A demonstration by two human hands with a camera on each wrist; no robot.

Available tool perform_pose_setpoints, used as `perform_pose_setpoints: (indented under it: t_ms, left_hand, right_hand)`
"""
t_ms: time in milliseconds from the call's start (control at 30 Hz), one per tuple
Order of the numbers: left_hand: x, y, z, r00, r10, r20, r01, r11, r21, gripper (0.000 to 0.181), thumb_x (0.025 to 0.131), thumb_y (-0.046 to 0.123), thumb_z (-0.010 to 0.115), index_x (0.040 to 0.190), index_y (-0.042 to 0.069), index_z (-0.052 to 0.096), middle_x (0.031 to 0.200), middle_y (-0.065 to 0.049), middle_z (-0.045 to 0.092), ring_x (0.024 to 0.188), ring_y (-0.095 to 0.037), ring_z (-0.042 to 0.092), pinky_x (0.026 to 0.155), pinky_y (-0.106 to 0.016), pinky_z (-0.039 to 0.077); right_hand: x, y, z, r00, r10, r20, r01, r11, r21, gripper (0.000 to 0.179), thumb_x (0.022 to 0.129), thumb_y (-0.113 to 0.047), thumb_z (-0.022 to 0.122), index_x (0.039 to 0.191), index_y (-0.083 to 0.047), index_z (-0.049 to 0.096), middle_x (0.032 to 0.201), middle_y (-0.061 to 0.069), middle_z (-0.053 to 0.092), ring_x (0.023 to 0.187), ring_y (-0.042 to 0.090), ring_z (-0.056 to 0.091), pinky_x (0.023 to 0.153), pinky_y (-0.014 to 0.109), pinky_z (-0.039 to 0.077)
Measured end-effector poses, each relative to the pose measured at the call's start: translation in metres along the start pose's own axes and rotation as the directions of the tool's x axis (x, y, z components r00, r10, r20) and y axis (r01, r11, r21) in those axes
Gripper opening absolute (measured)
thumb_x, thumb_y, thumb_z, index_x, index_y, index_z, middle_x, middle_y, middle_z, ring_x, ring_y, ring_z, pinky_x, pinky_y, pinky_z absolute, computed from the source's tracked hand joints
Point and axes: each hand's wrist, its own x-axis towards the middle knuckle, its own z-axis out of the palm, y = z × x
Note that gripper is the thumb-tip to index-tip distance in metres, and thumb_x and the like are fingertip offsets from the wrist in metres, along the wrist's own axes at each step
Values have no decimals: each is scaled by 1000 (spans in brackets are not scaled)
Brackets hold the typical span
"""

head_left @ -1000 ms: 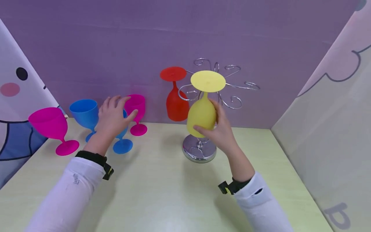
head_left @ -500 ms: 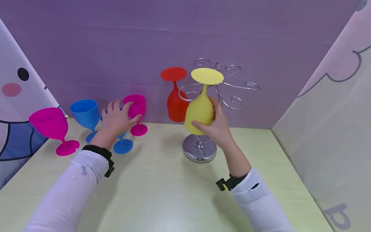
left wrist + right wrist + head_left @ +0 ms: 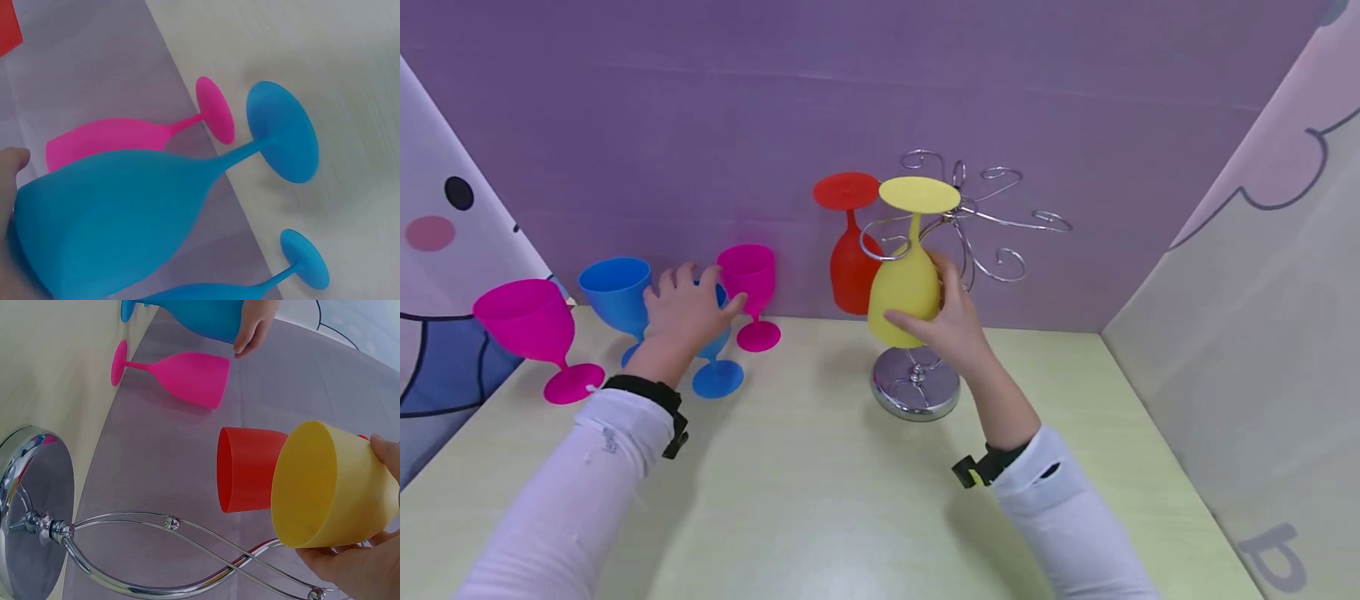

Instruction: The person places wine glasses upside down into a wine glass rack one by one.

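My right hand (image 3: 951,327) grips the bowl of a yellow wine glass (image 3: 904,292), thumb in front and fingers round its right side. The glass hangs upside down, its stem at a curled loop of the chrome glass rack (image 3: 916,400). In the right wrist view, the mouth of the yellow glass (image 3: 309,487) faces the camera, in front of a red wine glass (image 3: 250,469). My left hand (image 3: 681,315) is spread over the rim of an upright blue wine glass (image 3: 718,379), thumb held out. Part of that bowl (image 3: 112,219) is hidden by the hand in the head view.
The red glass (image 3: 853,271) hangs upside down at the rack's left. A pink glass (image 3: 758,279) stands behind the left hand; another blue glass (image 3: 617,292) and a pink glass (image 3: 527,317) stand left. More curled rack arms (image 3: 1015,223) reach right. A purple backdrop (image 3: 775,125) rises behind.
My right hand has moved the yellow glass left and slightly up, its stem now at the left front loop. My left hand has shifted slightly over the blue glass, right and then back left.
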Motion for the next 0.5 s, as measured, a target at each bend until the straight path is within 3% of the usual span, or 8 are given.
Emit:
perform_pose_setpoints:
  t_ms: [233,500]
  left_hand:
    - [-2,-2,3,1000,-17,12,17,999,-28,75,89,53,43,142,5,18,139,-31,18,124,-53,15,97,-70,18]
    - [-3,0,1,999,-34,36,35,999,-36,69,92,45,42,142,4,19,139,-31,19,124,-52,15,99,-69,16]
  right_hand:
    - [6,4,7,1000,-23,19,22,998,65,86,71,-30,76,139,-20,23,128,4,41,111,22,43,82,40,50]
    - [8,5,12,999,-33,32,31,999,44,85,70,-28,77,138,-20,26,127,4,42,110,22,44,80,40,51]
